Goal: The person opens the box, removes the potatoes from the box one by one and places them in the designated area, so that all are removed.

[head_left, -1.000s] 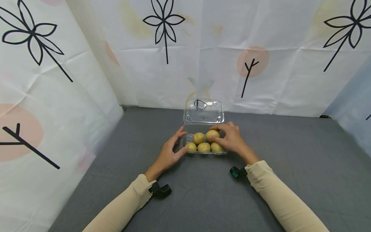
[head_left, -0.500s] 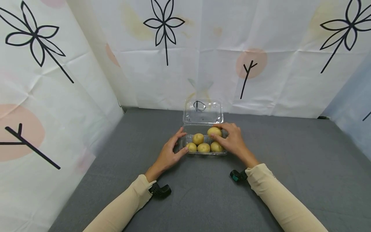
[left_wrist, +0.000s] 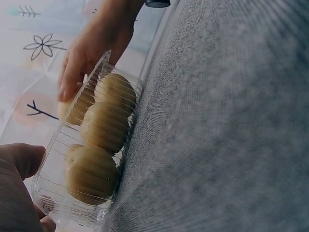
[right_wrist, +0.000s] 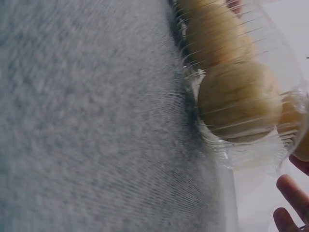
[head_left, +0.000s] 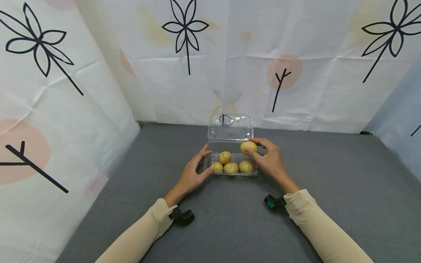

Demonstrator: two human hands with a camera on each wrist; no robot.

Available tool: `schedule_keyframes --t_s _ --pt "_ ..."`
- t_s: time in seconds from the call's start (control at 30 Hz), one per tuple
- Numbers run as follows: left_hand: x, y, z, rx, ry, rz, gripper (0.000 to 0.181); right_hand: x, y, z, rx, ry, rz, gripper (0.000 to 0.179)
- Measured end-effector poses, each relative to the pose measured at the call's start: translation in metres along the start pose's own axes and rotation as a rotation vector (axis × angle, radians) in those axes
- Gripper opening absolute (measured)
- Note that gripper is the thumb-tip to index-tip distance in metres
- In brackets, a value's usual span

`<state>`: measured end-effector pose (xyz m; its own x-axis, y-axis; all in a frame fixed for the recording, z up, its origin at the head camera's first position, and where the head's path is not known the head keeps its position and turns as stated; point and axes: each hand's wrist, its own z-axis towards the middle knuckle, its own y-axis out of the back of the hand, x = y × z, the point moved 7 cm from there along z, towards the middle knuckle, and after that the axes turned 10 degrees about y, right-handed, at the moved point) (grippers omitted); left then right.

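My right hand (head_left: 271, 160) pinches a yellow potato (head_left: 249, 147) between thumb and fingers, raised over the right back part of a clear plastic clamshell container (head_left: 235, 174). Inside, three potatoes line the front: left (head_left: 217, 167), middle (head_left: 231, 168) and right (head_left: 246, 166). One more potato (head_left: 225, 157) lies behind them on the left. My left hand (head_left: 192, 177) holds the container's left end, thumb at the front corner and fingers by the left rim. The left wrist view shows that thumb (left_wrist: 33, 159) at the rim. In the right wrist view, the front right potato (right_wrist: 239, 101) shows through the ribbed wall.
The container's hinged lid (head_left: 230, 131) stands raised at the back. Underneath is a table with a grey cloth (head_left: 223, 226). White printed fabric (head_left: 243, 73) hangs close behind and along the left side. Both wrists carry black camera mounts (head_left: 182, 216).
My right hand has lifted the potato from the back row and moved it up and to the right. The left hand stays at the container's left end.
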<state>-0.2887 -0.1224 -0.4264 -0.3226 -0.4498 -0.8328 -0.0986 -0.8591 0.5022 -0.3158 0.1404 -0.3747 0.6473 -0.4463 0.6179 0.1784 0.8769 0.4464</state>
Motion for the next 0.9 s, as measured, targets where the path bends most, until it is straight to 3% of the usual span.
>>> schedule_keyframes --t_s 0.23,0.67,0.9 --pt "0.0 -0.001 -0.001 0.003 0.002 -0.005 0.058 -0.002 0.015 -0.006 -0.051 -0.033 -0.004 0.036" --pt "0.0 -0.002 -0.002 0.01 -0.003 -0.015 0.058 -0.005 0.031 -0.021 -0.056 -0.07 0.045 0.034" --pt "-0.002 -0.002 -0.001 0.014 -0.003 -0.013 0.059 0.022 0.044 -0.022 -0.076 -0.084 0.059 0.03"
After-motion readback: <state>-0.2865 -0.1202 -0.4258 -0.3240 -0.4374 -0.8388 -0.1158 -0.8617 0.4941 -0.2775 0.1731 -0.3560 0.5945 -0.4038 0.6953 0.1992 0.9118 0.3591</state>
